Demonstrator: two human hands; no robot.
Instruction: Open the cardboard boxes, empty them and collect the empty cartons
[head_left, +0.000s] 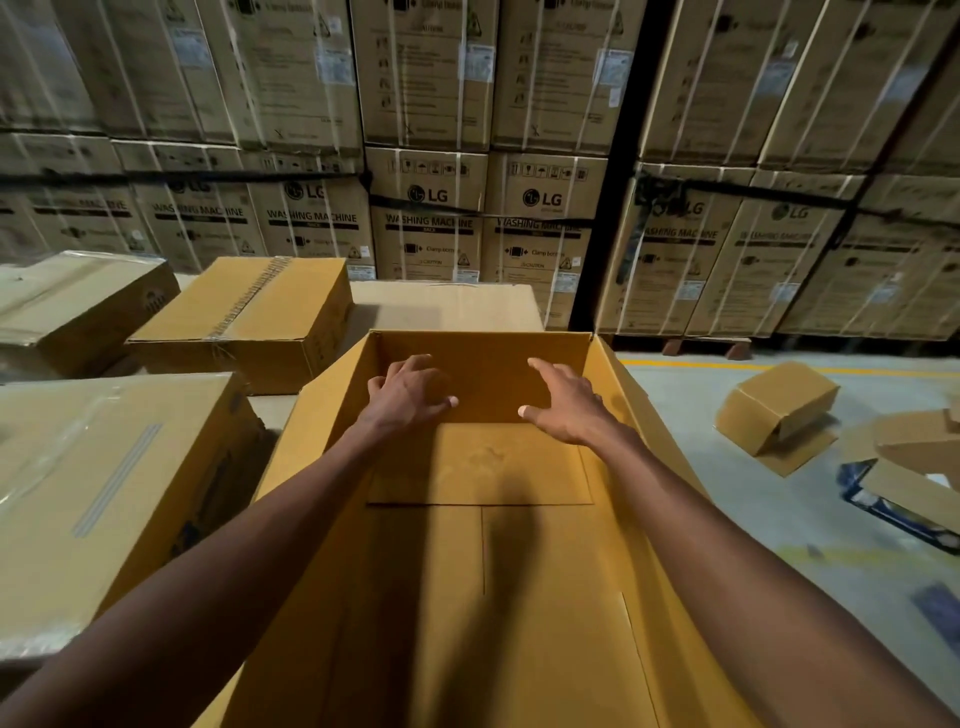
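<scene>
Reaching into open yellow-brown cardboard box (519, 571), both arms extended toward 12 o'clock; left hand (410, 389) loosely curled, right hand (566, 400) spread, both holding nothing.

Hands (410, 389) inside open carton (483, 571).

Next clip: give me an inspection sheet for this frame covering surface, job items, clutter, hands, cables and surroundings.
Surface: grey concrete floor with a yellow line.
Job's things: large open box in front, nothing seen inside but a loose cardboard sheet on its bottom; taped box behind left; plastic-wrapped box at left.
Clutter: small empty carton tipped on the floor at right, torn cardboard and blue packaging beside it.
Hands: left hand and right hand reach inside the open box, fingers loose, holding nothing.
Cables: nothing seen.
Surroundings: stacked washing machine cartons, strapped.
</scene>
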